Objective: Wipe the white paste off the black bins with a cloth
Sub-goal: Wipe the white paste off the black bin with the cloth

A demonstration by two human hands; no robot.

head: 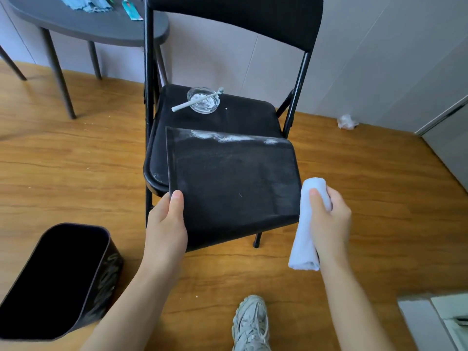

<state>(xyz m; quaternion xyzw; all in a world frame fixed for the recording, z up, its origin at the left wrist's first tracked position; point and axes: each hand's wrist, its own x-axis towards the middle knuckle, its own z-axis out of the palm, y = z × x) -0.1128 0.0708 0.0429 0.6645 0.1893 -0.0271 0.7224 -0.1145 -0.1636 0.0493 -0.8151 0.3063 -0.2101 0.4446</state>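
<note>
The left hand (166, 219) grips the near left corner of 1 black bin (233, 178) lying on the chair (217, 117) seat. White paste (228, 136) smears its far edge. The right hand (329, 214) holds a rolled white cloth (307, 224) beside its right edge.

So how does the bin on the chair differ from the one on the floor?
The bin on the chair lies on its side, gripped by the left hand, while the bin on the floor stands apart, untouched, opening facing up. The chair bin has white paste smeared along its far edge; the floor bin shows pale marks on its side. Both are black and rectangular.
</note>
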